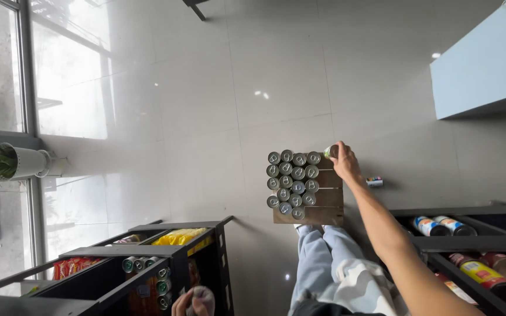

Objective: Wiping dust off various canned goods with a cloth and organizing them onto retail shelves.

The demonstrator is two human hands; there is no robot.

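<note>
The right hand point(344, 164) reaches out at full arm's length and closes around the top of one can point(330, 151), holding it at the far corner of a wooden crate point(330, 199) that sits on the floor point(206, 117). Just to the left of that hand, fifteen more cans point(291, 181) stand upright in the crate, silver tops up, packed touching one another in four rows: four in each of the three rows farthest from the body, three in the nearest. The slatted part of the crate directly under the forearm holds no cans. Just beyond the right hand to its right, one small can point(374, 182) lies on its side on the floor, apart from the crate. Below the right elbow, a dark shelf rack point(469, 241) holds two blue-and-white cans lying down and, on a nearer level, several red-labelled ones. The left hand point(195, 301) is low at the picture's edge, curled around something pale; what it is cannot be told. Beside it stands a second dark rack point(147, 253) with cans and yellow and red packets. Well beyond it to the left, one potted plant point(7, 162) stands by the window.
</note>
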